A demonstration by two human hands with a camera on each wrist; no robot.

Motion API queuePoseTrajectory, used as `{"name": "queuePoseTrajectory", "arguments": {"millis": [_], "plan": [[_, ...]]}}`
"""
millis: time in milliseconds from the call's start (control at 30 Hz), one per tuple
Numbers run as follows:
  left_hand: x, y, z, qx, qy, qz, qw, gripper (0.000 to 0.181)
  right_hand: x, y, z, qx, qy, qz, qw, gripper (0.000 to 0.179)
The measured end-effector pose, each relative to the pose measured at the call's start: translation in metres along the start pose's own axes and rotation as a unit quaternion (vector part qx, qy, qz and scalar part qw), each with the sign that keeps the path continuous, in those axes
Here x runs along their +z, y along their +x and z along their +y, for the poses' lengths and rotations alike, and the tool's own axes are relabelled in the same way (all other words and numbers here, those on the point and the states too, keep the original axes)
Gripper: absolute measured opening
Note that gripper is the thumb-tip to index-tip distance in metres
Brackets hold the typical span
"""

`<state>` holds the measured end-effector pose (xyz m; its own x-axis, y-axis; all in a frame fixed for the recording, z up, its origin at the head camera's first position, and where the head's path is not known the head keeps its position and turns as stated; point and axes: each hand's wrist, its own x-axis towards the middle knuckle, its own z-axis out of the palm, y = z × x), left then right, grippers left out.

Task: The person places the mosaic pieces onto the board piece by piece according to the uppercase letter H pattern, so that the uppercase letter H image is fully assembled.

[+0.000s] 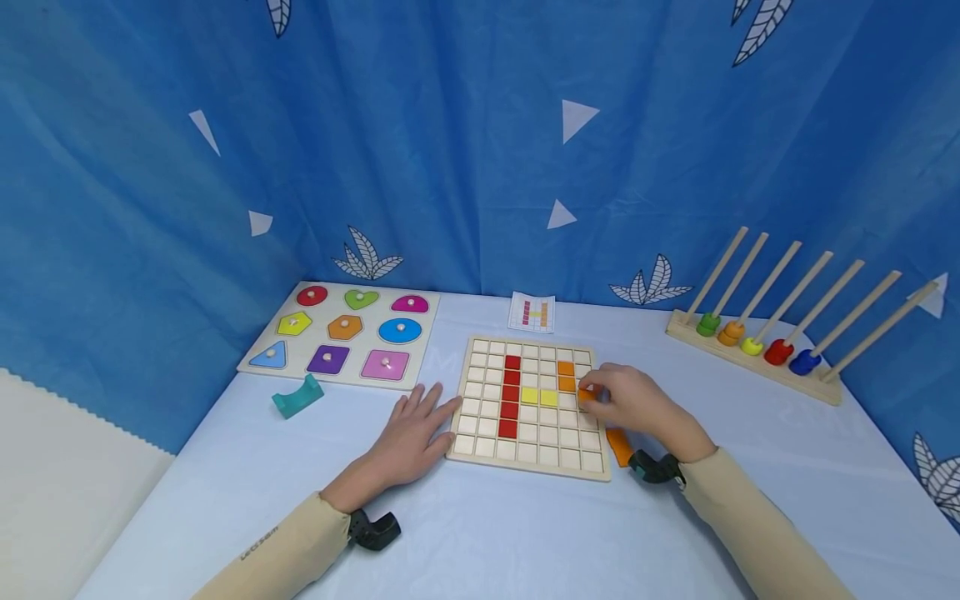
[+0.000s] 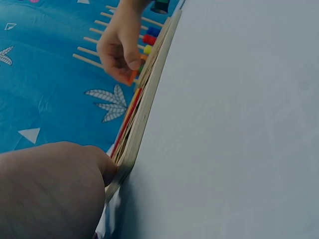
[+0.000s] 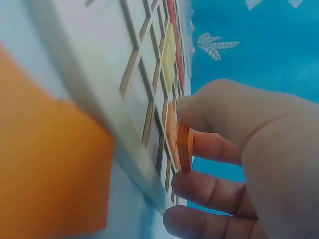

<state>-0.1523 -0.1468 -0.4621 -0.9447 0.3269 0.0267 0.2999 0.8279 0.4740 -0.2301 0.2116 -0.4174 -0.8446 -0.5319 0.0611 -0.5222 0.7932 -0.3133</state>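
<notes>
A wooden grid board [image 1: 527,456] with pale squares lies on the table. A column of several red tiles [image 1: 510,410] sits in it, with two yellow tiles [image 1: 549,397] beside the column and two orange tiles [image 1: 566,368] higher up on the right. Over the board's right side, my right hand [image 1: 630,404] pinches another orange tile [image 3: 185,148] between thumb and index finger, the tile tilted on edge in the right wrist view. My left hand [image 1: 411,437] rests at the board's left edge, fingers extended and thumb touching the frame.
An orange piece [image 1: 619,447] lies beside the board under my right wrist. Behind the board is a pattern card [image 1: 516,322]. A shape-puzzle board [image 1: 350,343] and a teal curved block [image 1: 297,398] are left; a peg rack [image 1: 780,369] with coloured rings stands right. A blue curtain [image 1: 465,150] hangs behind.
</notes>
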Motion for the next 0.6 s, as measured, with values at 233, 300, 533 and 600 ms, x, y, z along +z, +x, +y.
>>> {"name": "queuePoseTrajectory", "arguments": {"millis": [233,300,533,600], "plan": [[0.002,0.0,-0.002,0.001,0.008,0.0,1.0,0.056,0.003,0.008,-0.007,-0.016,-0.008,0.007,0.9998,0.025],[0.003,0.0,-0.003,0.0,0.008,0.0,1.0,0.056,0.004,0.01,-0.009,-0.018,-0.011,0.008,0.9997,0.025],[0.002,0.001,-0.001,-0.003,0.006,0.0,1.0,0.055,0.006,0.014,-0.014,-0.011,-0.008,-0.004,0.9999,0.028],[0.001,0.001,0.0,-0.003,0.006,-0.001,1.0,0.055,0.007,0.015,-0.015,-0.013,-0.008,-0.004,0.9999,0.028]]}}
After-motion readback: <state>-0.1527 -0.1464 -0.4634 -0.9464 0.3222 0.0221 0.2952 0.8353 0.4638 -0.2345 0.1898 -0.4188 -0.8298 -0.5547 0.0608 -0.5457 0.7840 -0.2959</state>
